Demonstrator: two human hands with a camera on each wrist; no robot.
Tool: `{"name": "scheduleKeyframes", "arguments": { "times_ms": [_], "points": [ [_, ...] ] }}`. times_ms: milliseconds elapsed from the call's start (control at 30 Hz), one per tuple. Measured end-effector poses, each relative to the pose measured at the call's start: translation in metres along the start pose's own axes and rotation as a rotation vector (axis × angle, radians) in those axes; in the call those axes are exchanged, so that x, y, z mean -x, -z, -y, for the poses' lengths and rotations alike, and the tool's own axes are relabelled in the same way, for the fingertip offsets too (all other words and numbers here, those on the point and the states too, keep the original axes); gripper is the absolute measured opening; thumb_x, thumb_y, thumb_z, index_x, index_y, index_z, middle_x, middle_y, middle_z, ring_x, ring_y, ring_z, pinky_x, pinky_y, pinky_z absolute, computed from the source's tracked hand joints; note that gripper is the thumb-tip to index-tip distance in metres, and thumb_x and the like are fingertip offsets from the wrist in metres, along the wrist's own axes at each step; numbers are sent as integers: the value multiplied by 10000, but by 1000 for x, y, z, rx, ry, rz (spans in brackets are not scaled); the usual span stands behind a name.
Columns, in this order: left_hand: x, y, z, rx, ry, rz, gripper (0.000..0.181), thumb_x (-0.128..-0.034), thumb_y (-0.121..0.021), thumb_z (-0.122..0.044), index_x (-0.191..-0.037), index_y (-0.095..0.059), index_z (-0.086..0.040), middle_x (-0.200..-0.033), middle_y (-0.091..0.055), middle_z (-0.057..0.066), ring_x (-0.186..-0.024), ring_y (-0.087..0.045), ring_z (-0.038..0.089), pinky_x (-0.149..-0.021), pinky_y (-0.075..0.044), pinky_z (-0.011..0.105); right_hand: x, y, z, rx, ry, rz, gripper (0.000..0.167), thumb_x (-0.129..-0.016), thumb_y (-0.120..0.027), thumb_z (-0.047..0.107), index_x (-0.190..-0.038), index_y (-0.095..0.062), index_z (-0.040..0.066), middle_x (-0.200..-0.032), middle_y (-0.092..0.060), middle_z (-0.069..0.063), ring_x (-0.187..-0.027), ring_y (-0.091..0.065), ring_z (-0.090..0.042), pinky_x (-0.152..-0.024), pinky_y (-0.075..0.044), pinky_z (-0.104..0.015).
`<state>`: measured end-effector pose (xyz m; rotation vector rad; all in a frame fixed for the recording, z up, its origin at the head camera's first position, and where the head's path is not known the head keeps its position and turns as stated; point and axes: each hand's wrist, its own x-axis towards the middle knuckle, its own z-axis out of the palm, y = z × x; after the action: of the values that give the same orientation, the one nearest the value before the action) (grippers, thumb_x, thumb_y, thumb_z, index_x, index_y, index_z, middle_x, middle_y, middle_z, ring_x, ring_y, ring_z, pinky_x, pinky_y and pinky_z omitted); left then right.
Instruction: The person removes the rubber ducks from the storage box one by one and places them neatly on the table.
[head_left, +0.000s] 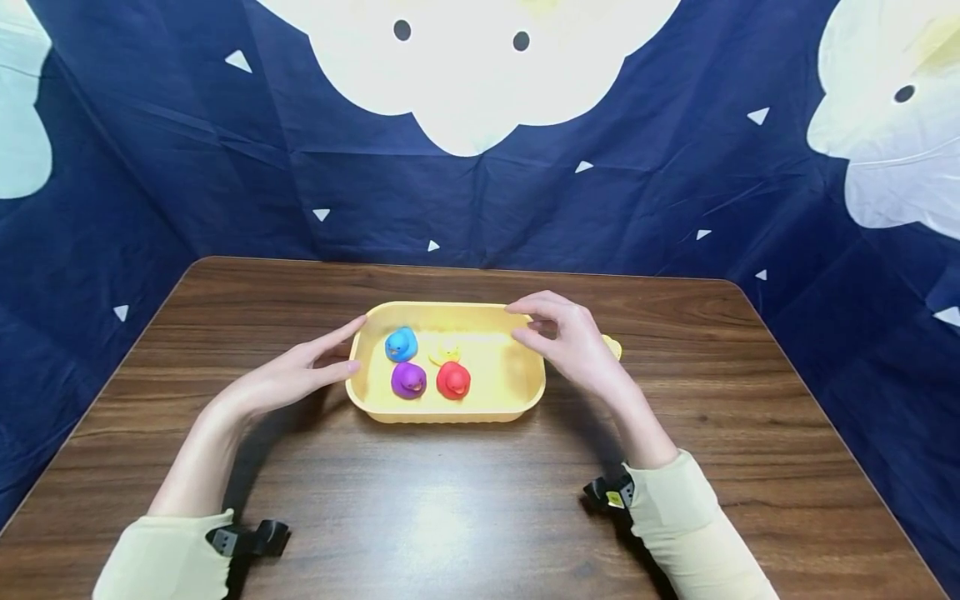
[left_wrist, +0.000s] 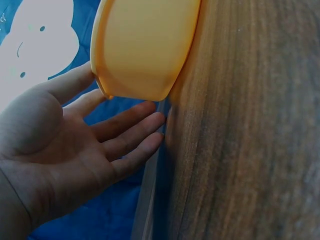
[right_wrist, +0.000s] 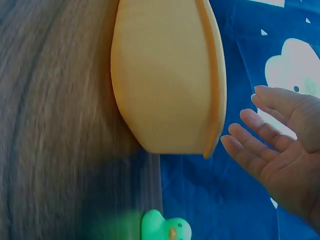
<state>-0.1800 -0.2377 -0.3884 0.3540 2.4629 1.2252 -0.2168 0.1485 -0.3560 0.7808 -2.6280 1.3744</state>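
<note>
A pale yellow plastic basin (head_left: 498, 404) stands on the table, holding a blue rubber duck (head_left: 401, 343), a purple duck (head_left: 408, 381), a red duck (head_left: 453, 381) and a yellow duck (head_left: 447, 354). My left hand (head_left: 288, 375) is at the basin's left end, its thumb and a fingertip at the rim and the other fingers extended below it, as the left wrist view shows. Over the right end hovers my right hand (head_left: 566, 337), fingers loosely bent with nothing between them. In the right wrist view the right hand (right_wrist: 285, 142) appears apart from the basin (right_wrist: 165, 80).
A green duck (right_wrist: 162, 227) shows at the bottom of the right wrist view. Beyond my right wrist, a small yellow object (head_left: 612, 346) is partly hidden. The brown wooden table (head_left: 427, 508) meets a dark blue cloth backdrop (head_left: 375, 192) with white cloud shapes.
</note>
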Motion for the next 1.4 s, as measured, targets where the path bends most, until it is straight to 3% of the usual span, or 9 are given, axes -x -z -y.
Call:
{"name": "scheduleKeyframes", "arguments": {
  "times_ms": [400, 833, 1400],
  "points": [
    [0, 0, 0, 25, 0, 5, 724, -1059, -558, -408, -1661, -169, -307, -1560, -481, 217, -1459, -432, 374, -1152, -327, 588, -6, -22, 6, 15, 41, 102, 329, -921, -772, 104, -1245, -730, 61, -1233, -714, -60, -1205, -659, -281, -977, -580, -399],
    [1, 0, 0, 12, 4, 0, 723, -1060, -554, -416, -1661, -165, -313, -1565, -474, 220, -1462, -428, 380, -1148, -332, 596, -9, -37, 6, 56, 58, 161, 310, -924, -770, 112, -1231, -739, 80, -1239, -725, -59, -1208, -651, -210, -962, -586, -398],
    [1, 0, 1, 31, 6, 4, 719, -1060, -550, -418, -1659, -162, -330, -1584, -449, 208, -1478, -398, 375, -1160, -312, 607, -11, -55, 7, 40, 68, 271, 314, -921, -766, 120, -1227, -732, 59, -1212, -732, -118, -1197, -647, -301, -979, -572, -454]
  ]
}}
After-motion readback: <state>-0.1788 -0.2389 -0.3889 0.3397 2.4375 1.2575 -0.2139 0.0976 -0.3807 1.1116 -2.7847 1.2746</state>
